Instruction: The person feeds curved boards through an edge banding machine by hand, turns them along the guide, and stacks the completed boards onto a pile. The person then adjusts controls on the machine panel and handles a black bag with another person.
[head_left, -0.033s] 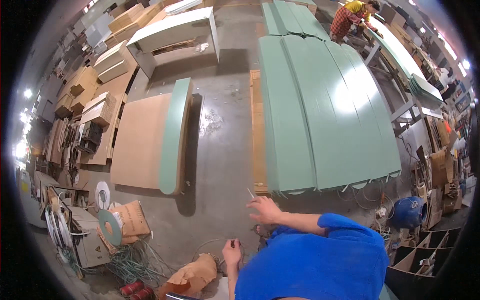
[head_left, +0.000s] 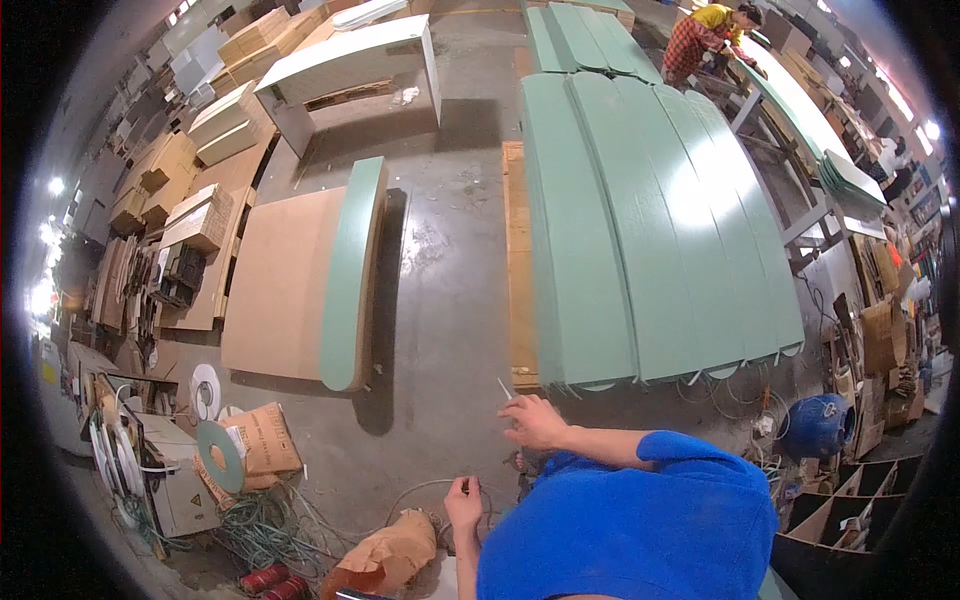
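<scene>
My right hand (head_left: 536, 424) is held out in front of my blue sleeve, its fingers bent and together. A thin white stick (head_left: 504, 387), possibly a cigarette, juts up from between those fingers. Lower and to the left, my left hand (head_left: 463, 505) is closed, thumb against fingers. Something small and dark shows at its fingertips, too small to name. Beyond my right hand lies a large stack of green panels (head_left: 600, 230) on a wooden pallet (head_left: 521, 300). Neither hand touches it. A crumpled brown paper sack (head_left: 390, 552) stands nearest my left hand.
Left of centre, a stack of brown boards (head_left: 275, 280) carries a green round-ended strip (head_left: 350, 280). Coiled hoses (head_left: 265, 520) and edging rolls (head_left: 220, 455) lie at lower left. A blue drum (head_left: 818, 425) stands right. Another person (head_left: 697, 45) works at a bench (head_left: 800, 110), far right.
The whole view has shifted by a few pixels. Both hands keep almost the same pose, and the white stick stays in my right hand.
</scene>
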